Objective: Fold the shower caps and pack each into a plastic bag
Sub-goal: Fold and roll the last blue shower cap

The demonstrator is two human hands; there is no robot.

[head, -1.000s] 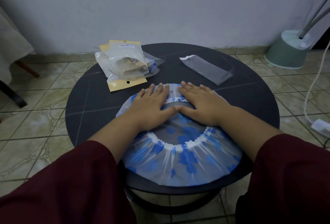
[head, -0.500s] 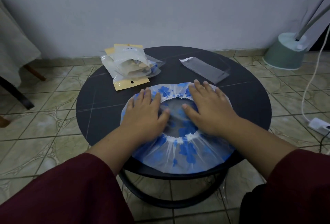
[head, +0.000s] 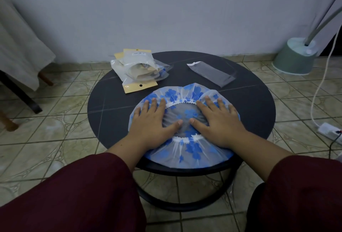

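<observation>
From the head camera, looking down: the shower cap (head: pixel 185 124) lies spread flat on the near half of the round black table (head: pixel 111 102), its near edge hanging just over the table's rim, the white elastic ring facing up. Both hands are flat on it with fingers straight and spread, gripping nothing. The left hand (head: pixel 153 120) presses the left side, the right hand (head: pixel 218 120) presses the right side, thumbs pointing at each other across the ring's opening and close together, not touching.

Here is what the fold hangs on, I'd say: the cap is a flattened round with no long axis yet, and the hands sit evenly either side of its middle, so neither is nearer. The crease line runs away from the person, between the thumbs.

The empty plastic bag (head: pixel 212 73) lies beyond the cap, toward the right, its length slanting from far-left to near-right, so the right hand is nearer to it. A pile of packed bags (head: pixel 137 70) sits beyond the left hand, just off the cap's far-left edge
</observation>
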